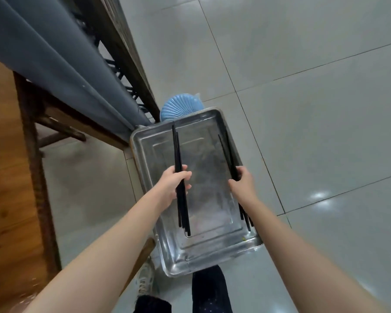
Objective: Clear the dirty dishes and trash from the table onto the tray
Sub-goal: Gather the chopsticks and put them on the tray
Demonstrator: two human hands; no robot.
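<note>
Bare forearms reached forward from the camera. The left hand gripped a bundle of black chopsticks, fingers curled round its middle; the right hand gripped a second black bundle likewise. Both bundles lay lengthwise over the steel tray beneath the hands; whether they touched it could not be told. Beyond the fingertips, past the tray's far rim, sat a blue ribbed dish. Left of the left hand stood the wooden desk.

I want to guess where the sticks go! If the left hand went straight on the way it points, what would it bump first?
Probably the metal tray: the left hand, holding black chopsticks, points over its bottom. How high above it the hand is, I cannot tell.
</note>
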